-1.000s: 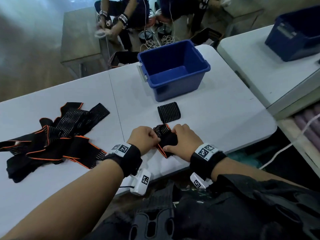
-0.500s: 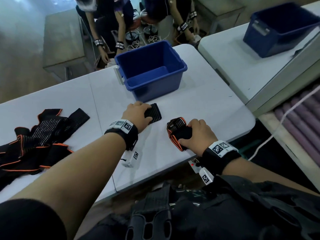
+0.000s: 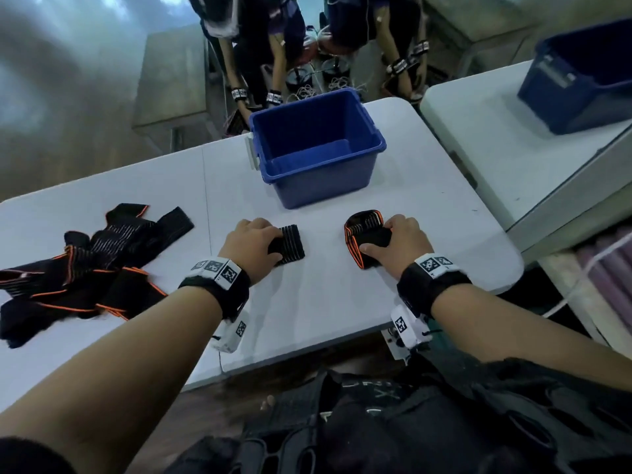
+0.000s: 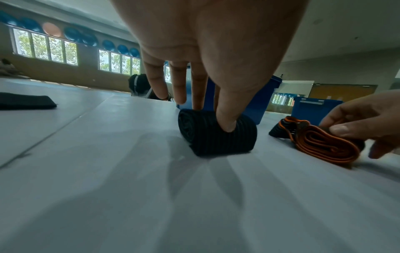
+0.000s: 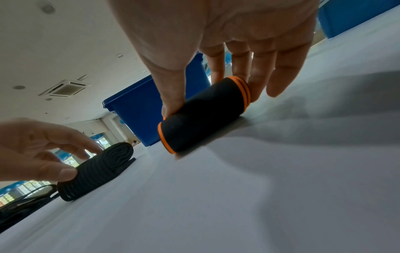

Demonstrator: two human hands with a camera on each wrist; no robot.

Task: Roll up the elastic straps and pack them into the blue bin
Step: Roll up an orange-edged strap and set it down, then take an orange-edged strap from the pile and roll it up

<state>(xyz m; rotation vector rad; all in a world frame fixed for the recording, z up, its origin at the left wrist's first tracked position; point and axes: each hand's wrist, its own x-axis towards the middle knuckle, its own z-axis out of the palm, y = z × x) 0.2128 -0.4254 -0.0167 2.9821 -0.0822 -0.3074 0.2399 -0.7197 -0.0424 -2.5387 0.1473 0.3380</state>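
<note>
The left hand [image 3: 251, 242] pinches a rolled plain black ribbed elastic strap [image 3: 289, 245] between thumb and fingers, and the right hand [image 3: 398, 246] grasps a rolled black elastic strap with orange edging [image 3: 364, 236]; both rolls sit on the white folding table [image 3: 342, 302], just in front of the empty blue plastic bin [image 3: 316, 155]. The main risk, as I judge it, is unrolling: elastic springs back, and the left wrist view shows the orange-edged roll as loose flattened loops, so a slack hold during the lift could let its tail drop and uncoil. The plain roll looks tighter, yet it is held only at fingertips and could slip out sideways. Carrying 2 rolls at once leaves no spare hand to catch either. The bin's near wall stands close ahead, so a low sweep could knock a roll against the rim. Room is good otherwise: bare tabletop lies between the hands, and the heap of unrolled black and orange straps [image 3: 85, 265] lies well apart to the left. The right hand works near the table's rounded corner and near edge, where a dropped roll could fall to the floor.
</note>
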